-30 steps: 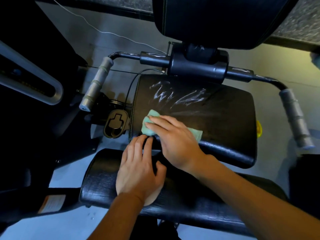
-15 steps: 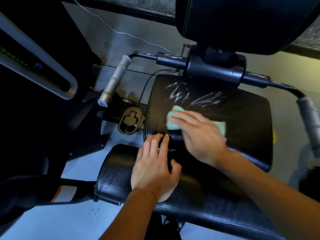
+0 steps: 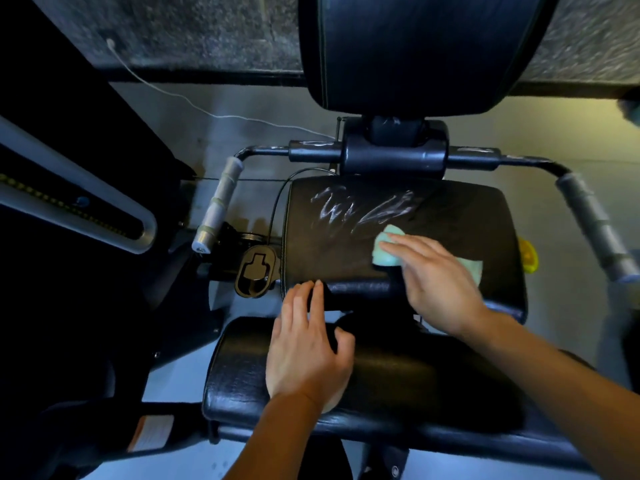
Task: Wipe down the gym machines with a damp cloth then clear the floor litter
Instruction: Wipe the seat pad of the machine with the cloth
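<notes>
Seat pad (image 3: pixel 329 251): black upholstered surface at the centre of the machine, bearing pale wet streaks (image 3: pixel 367 209) across its far half. The near half shows no streaks.

Cloth (image 3: pixel 388 251): pale green, lying flat on the seat pad right of centre. 1 folded end shows beyond the fingertips on the left; a second edge shows past the hand on the right, near the pad's right side.

Right hand (image 3: pixel 440 275): laid palm-down on the cloth, fingers straight and together, pressing it against the pad. The fingers are not curled round the cloth; the thumb is hidden beneath the hand.

Left hand (image 3: pixel 308 344): flat on the lower front pad (image 3: pixel 433 382), fingers extended, with the fingertips reaching the near edge of the seat pad. The thumb is spread to the right. It holds nothing.

Surroundings: a large black back pad (image 3: pixel 415 53) stands above the seat. A dark crossbar (image 3: pixel 394 155) runs behind the seat, with 2 grey-wrapped handles, left (image 3: pixel 218 209) and right (image 3: pixel 595 230). A black adjustment fitting (image 3: pixel 255 271) sits just beside the seat's left edge. A small yellow item (image 3: pixel 528 259) shows on the floor just beyond the seat's right edge; its nature cannot be determined. A thin white cord (image 3: pixel 194 102) trails across the pale floor (image 3: pixel 571 140) at the rear.
</notes>
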